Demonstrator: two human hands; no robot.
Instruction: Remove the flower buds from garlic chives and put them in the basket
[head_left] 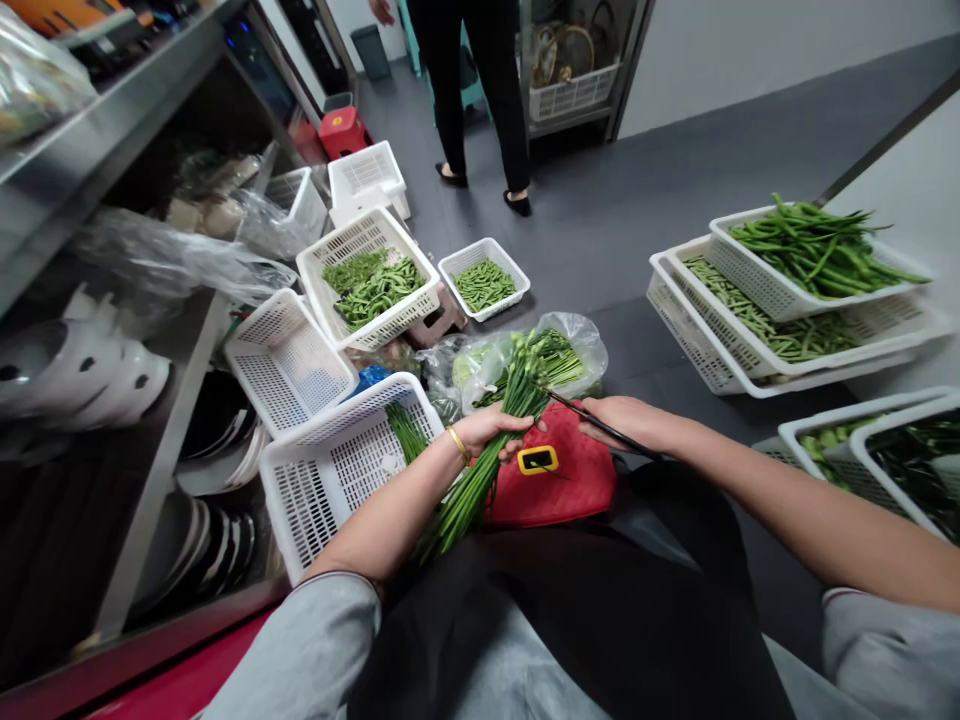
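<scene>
while one bunch of long green stems point(474, 500) is held aslant over the lap, its tufted ends are pointed up and away. left hand point(491, 430): closed about the bunch, the fingers wrapped around its upper half; a gold-coloured bangle point(458, 446) is worn at the wrist. right hand point(619, 418): placed just beside the tufted ends, a thin dark strip point(630, 443) seen along it — whether this is gripped, and how far the fingers are closed, cannot be told. red surface point(577, 490): located below the hands, marked with a yellow-framed label point(538, 460). clear plastic bag point(596, 345): set just beyond the hands, more green stems contained. large white basket point(360, 470): placed at the left, some stems laid within. small white basket point(487, 314): set farther off, filled with green pods. handling note: the bunch is best gripped snugly but uncrushed, its tufted ends levelled so that odd lengths are easily spotted; stray stems should be drawn singly — slender stalks are likely to be bruised if squeezed.
</scene>
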